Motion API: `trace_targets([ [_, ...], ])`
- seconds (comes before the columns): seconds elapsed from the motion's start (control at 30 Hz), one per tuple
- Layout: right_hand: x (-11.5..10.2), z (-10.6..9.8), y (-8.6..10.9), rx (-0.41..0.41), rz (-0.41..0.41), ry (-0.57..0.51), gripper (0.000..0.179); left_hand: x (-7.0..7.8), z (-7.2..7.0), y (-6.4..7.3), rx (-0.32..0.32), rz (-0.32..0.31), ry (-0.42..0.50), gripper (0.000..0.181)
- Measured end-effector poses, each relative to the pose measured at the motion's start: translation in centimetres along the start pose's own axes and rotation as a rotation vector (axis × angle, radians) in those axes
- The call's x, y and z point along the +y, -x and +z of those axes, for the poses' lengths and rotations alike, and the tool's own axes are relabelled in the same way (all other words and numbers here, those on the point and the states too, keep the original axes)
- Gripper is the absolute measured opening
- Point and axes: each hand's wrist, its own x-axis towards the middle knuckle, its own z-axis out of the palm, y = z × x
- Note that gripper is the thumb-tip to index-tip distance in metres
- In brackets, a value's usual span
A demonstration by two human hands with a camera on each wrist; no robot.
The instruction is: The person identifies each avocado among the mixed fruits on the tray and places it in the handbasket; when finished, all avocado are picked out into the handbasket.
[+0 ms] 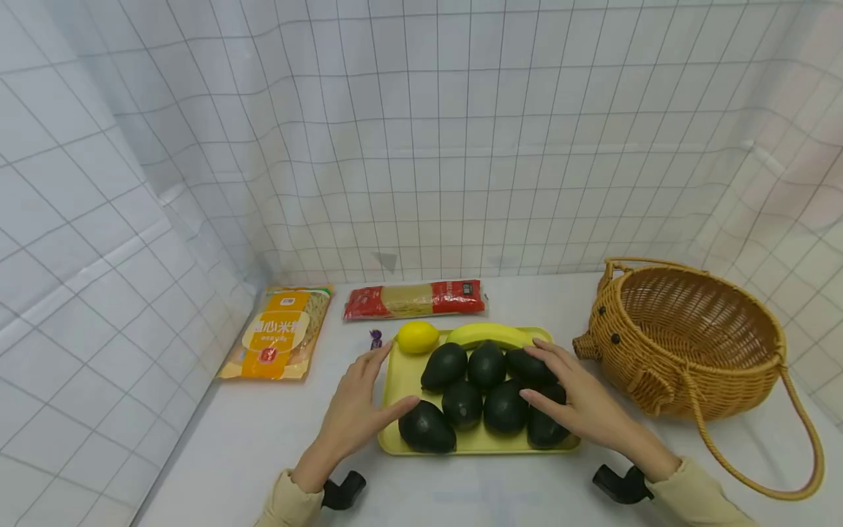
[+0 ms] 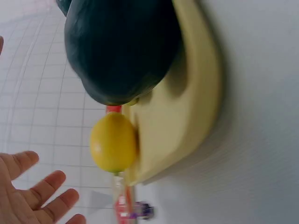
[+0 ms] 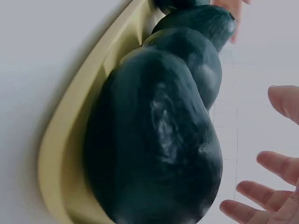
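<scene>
White table [image 1: 217, 454]: tray [image 1: 397, 380], basket [image 1: 632, 355], two packets [image 1: 413, 300], purple wrapper [image 1: 376, 339] (tiny).

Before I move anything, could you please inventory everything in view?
Table: one, white, foreground
Tray: one, yellow, mid-table
Avocados: seven visible, dark green, in tray
Lemon: one, yellow, tray's far left corner
Banana: one, yellow, tray's far edge
Red packet: one, red, behind tray
Orange packet: one, orange, left
Wrapped item: one, purple, left of lemon
Wicker basket: one, tan, right of tray
Gridded sheeting: count unclear, white, behind and beside table
Wrist devices: two, black, one per wrist
Sleeves: two, cream, lower edge
Left hand: one, bare, tray's left side
Right hand: one, bare, tray's right side
</scene>
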Motion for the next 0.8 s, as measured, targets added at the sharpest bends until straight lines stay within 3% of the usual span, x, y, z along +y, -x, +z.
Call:
trace_targets([
  [0.13,0.1,0.1,0.8,0.027,0.006,0.004,0.061,-1.1,1.0,1.6,-0.053,-0.161,0.186,0.092],
  [0.3,0.3,0.3,1.8,0.047,0.028,0.032,0.058,-2.0,2.0,2.8,-0.113,-0.254,0.302,0.095],
  [0.4,0.6,0.4,2.3,0.062,0.047,0.043,0.059,-2.2,2.6,3.1,-0.158,-0.259,0.293,0.105],
  [0.57,0.8,0.8,3.0,0.1,0.087,0.043,0.059,-2.7,3.6,3.4,-0.243,-0.204,0.154,0.125],
  [0.67,0.9,1.1,3.3,0.127,0.112,0.039,0.059,-2.8,4.2,3.7,-0.223,-0.173,0.105,0.13],
  [0.8,1.0,1.5,3.7,0.159,0.142,0.037,0.058,-2.7,4.7,3.8,-0.138,-0.153,0.094,0.127],
])
